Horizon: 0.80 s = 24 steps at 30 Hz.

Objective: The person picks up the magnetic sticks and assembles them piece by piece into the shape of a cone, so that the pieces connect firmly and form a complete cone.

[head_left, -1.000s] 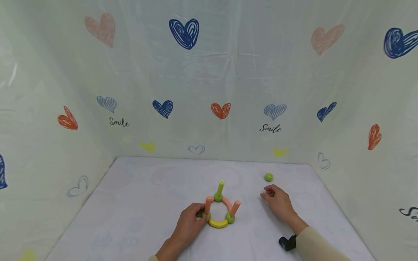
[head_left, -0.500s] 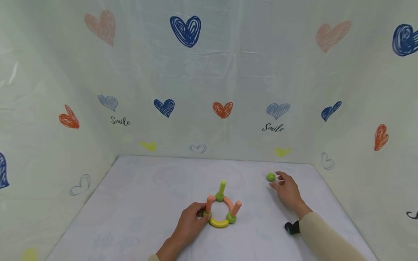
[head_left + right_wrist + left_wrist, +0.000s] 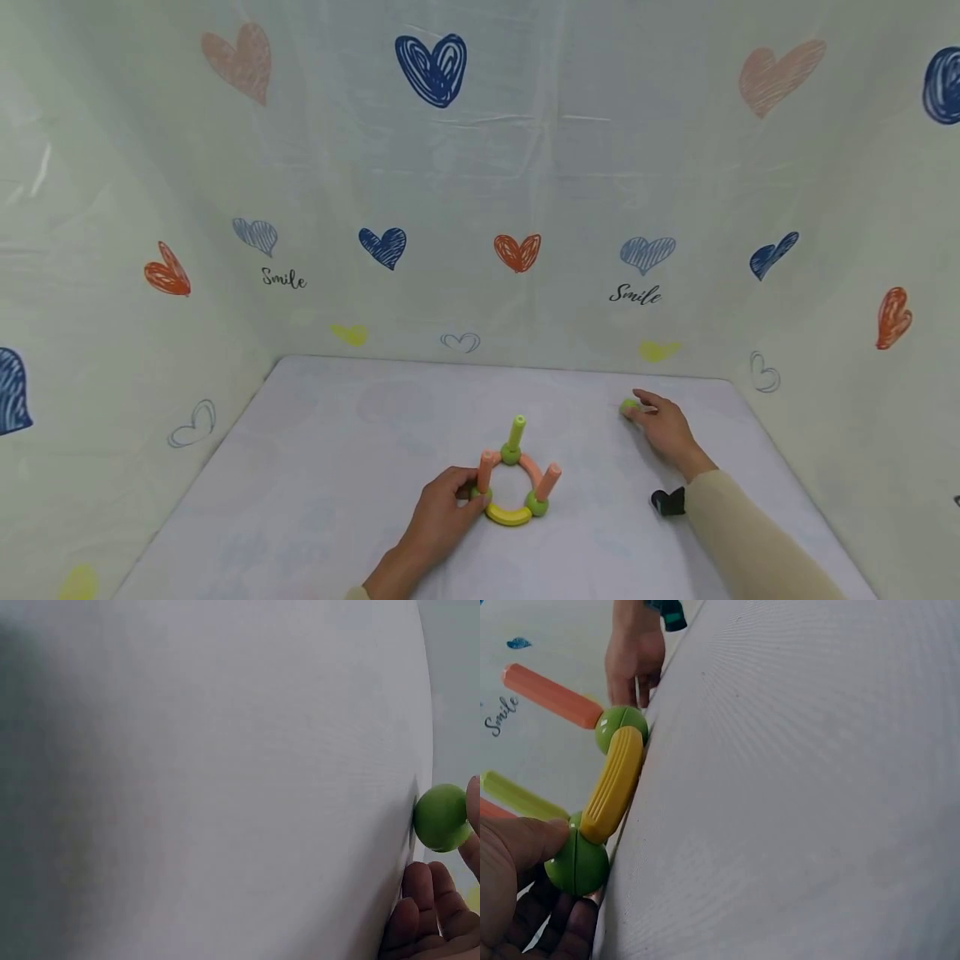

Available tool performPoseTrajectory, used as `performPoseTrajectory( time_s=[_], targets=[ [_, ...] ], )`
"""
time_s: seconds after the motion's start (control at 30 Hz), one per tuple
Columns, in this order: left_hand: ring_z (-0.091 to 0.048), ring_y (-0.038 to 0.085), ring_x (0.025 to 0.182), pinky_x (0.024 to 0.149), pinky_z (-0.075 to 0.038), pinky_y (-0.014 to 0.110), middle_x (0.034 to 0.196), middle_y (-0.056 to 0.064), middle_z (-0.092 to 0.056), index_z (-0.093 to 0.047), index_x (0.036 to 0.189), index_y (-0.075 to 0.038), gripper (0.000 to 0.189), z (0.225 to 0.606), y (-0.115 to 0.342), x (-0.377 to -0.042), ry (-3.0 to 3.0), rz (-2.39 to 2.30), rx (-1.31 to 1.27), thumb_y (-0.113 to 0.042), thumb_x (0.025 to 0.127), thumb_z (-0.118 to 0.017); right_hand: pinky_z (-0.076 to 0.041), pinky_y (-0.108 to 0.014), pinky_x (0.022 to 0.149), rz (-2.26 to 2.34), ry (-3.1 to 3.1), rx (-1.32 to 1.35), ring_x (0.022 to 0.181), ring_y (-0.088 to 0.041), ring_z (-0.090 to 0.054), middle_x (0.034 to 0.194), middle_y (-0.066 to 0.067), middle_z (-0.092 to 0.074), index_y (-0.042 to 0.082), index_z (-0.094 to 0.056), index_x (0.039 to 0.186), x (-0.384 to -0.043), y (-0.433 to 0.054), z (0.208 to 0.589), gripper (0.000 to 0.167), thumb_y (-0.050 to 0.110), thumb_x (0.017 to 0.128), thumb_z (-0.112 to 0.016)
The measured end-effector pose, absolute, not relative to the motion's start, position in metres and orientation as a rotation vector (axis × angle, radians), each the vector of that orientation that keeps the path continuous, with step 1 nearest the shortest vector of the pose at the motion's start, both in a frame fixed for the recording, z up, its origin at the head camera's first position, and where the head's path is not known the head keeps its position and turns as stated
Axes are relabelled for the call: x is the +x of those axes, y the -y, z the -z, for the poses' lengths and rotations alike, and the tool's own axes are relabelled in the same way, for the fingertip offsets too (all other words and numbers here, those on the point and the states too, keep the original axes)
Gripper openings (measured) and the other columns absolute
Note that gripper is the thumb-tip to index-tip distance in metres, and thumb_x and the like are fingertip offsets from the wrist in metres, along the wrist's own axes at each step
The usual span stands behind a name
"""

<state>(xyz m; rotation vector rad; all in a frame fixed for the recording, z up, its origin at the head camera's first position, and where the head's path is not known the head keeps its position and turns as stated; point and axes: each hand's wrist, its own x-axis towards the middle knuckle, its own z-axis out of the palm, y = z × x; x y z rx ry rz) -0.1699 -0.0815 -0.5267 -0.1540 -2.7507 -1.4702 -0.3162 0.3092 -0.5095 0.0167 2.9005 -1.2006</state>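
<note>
In the head view a toy ring lies on the table, built of green balls joined by curved bars. One bar is yellow (image 3: 508,517), another orange (image 3: 531,470). A lime rod (image 3: 517,430) and two orange rods, one of them on the right (image 3: 551,481), stand up from the balls. My left hand (image 3: 442,517) pinches the ring's left green ball (image 3: 577,866), thumb on top and fingers beneath in the left wrist view. Farther back, my right hand (image 3: 667,429) pinches a loose green ball (image 3: 441,817) between thumb and index finger, close over the table; its other fingers curl below.
The white table (image 3: 360,467) ends at a pale curtain (image 3: 480,183) printed with hearts and "Smile", which also runs along both sides. A black device (image 3: 667,502) sits at the right wrist.
My right hand has moved back and to the right, reached the loose green ball and taken it between thumb and finger. My left hand keeps its grip on the ring. The head view shifts slightly.
</note>
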Motion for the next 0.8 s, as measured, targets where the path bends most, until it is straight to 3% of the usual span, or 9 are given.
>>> performPoseTrajectory(
  time_s=[0.2, 0.4, 0.63, 0.8],
  targets=[
    [-0.065, 0.005, 0.096, 0.082, -0.057, 0.025, 0.109, -0.008, -0.068, -0.073, 0.121, -0.013, 0.033, 0.527, 0.080, -0.170, 2.767, 1.458, -0.145, -0.017, 0.091, -0.084, -0.046, -0.056, 0.107, 1.265, -2.863, 0.052, 0.128, -0.044, -0.058, 0.141, -0.028, -0.061, -0.001, -0.058, 0.145, -0.317, -0.308, 0.510, 0.051, 0.031, 0.106, -0.064],
    [-0.065, 0.006, 0.096, 0.081, -0.057, 0.025, 0.109, -0.008, -0.068, -0.073, 0.122, -0.013, 0.032, 0.527, 0.080, -0.170, 2.776, 1.450, -0.150, -0.018, 0.091, -0.083, -0.047, -0.057, 0.107, 1.267, -2.860, 0.063, 0.132, -0.047, -0.054, 0.142, -0.032, -0.058, -0.004, -0.056, 0.135, -0.315, -0.309, 0.510, 0.045, 0.025, 0.102, -0.068],
    [-0.065, 0.006, 0.096, 0.081, -0.057, 0.025, 0.109, -0.008, -0.068, -0.073, 0.122, -0.012, 0.032, 0.527, 0.080, -0.170, 2.762, 1.457, -0.163, -0.018, 0.092, -0.083, -0.048, -0.056, 0.109, 1.254, -2.857, 0.023, 0.134, -0.046, -0.054, 0.145, -0.032, -0.057, -0.005, -0.053, 0.146, -0.310, -0.312, 0.512, 0.053, 0.022, 0.103, -0.067],
    [-0.065, 0.007, 0.097, 0.081, -0.057, 0.026, 0.110, -0.007, -0.069, -0.073, 0.123, -0.011, 0.033, 0.526, 0.080, -0.170, 2.778, 1.435, -0.145, -0.018, 0.092, -0.082, -0.053, -0.050, 0.103, 1.279, -2.884, -0.053, 0.130, -0.043, -0.060, 0.140, -0.029, -0.063, -0.006, -0.059, 0.142, -0.307, -0.310, 0.511, 0.047, 0.018, 0.102, -0.068]
  ],
)
